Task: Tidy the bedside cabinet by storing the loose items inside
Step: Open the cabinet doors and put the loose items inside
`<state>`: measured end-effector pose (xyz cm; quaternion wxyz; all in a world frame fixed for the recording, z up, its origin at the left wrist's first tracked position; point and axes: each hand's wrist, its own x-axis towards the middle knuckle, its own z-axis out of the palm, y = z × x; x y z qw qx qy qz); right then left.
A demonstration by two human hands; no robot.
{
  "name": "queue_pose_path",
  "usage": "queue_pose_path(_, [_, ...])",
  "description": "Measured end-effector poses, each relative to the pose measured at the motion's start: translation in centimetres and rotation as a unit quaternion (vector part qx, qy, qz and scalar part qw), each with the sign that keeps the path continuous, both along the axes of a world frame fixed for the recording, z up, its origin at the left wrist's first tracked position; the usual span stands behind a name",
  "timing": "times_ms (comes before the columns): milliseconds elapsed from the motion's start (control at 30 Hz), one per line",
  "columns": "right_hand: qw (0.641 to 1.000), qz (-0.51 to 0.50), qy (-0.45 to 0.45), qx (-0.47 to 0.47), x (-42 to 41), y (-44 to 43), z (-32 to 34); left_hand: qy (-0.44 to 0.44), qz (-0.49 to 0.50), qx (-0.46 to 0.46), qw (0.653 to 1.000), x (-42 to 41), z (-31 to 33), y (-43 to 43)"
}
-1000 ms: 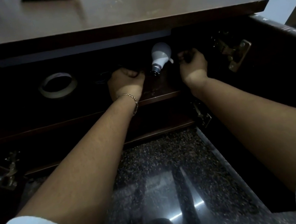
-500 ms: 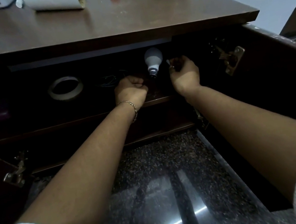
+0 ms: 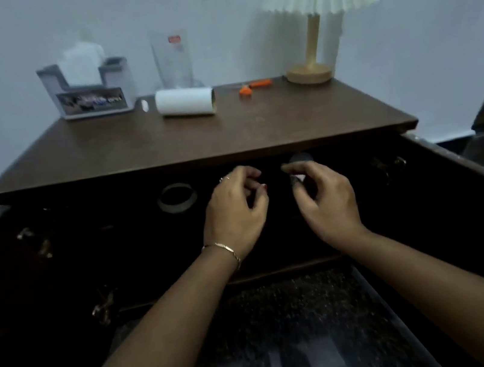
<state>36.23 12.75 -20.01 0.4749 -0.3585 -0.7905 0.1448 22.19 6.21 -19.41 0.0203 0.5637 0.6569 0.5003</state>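
The dark wooden bedside cabinet (image 3: 195, 140) stands with both doors open and a very dark interior. My left hand (image 3: 232, 213) and my right hand (image 3: 326, 201) hover side by side in front of the upper shelf, fingers loosely curled, holding nothing. A white light bulb (image 3: 300, 157) on the shelf shows just past my right fingertips, partly hidden by them. A roll of tape (image 3: 177, 197) lies on the same shelf, left of my left hand. On the top lie a white paper roll (image 3: 186, 101) and an orange-handled tool (image 3: 252, 86).
At the back of the top stand a tissue box (image 3: 92, 89), a clear glass (image 3: 172, 61) and a pleated lamp (image 3: 311, 70). The right door (image 3: 471, 178) swings out beside my right arm, and a hinge (image 3: 34, 241) marks the left door. Speckled floor (image 3: 287, 319) lies below.
Both hands have drawn back out of the shelf and loosened. My head has lifted, so the whole cabinet top and wall have come into view. The bulb stays on the shelf.
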Motion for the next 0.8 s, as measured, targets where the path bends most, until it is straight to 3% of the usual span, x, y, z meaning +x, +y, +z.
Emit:
queue_pose_path(133, [0.998, 0.038, 0.022, 0.051, -0.7, -1.4, 4.1, 0.053, 0.038, 0.061, 0.996, -0.7, 3.9, -2.7])
queue_pose_path(300, [0.999, 0.044, 0.015, 0.025, -3.3, -1.1, 8.0, 0.057, 0.081, 0.064, 0.993, -3.1, 7.4, -2.9])
queue_pose_path(400, [0.997, 0.037, -0.049, -0.048, -5.3, 0.4, 9.4, -0.001, 0.099, 0.029, 0.995, -5.2, 8.2, -1.7])
queue_pose_path(500, [0.979, 0.048, -0.121, -0.155, -7.5, 2.1, 10.2, -0.037, 0.138, -0.065, 0.988, -7.7, 8.6, -0.2])
queue_pose_path(600, [0.966, 0.072, -0.113, -0.220, -10.0, 3.6, 10.7, -0.055, 0.156, -0.123, 0.979, -10.2, 8.9, 1.3])
queue_pose_path(800, [0.971, 0.053, -0.122, -0.199, -13.5, 5.9, 10.7, -0.089, 0.134, -0.157, 0.974, -12.5, 9.4, 3.7])
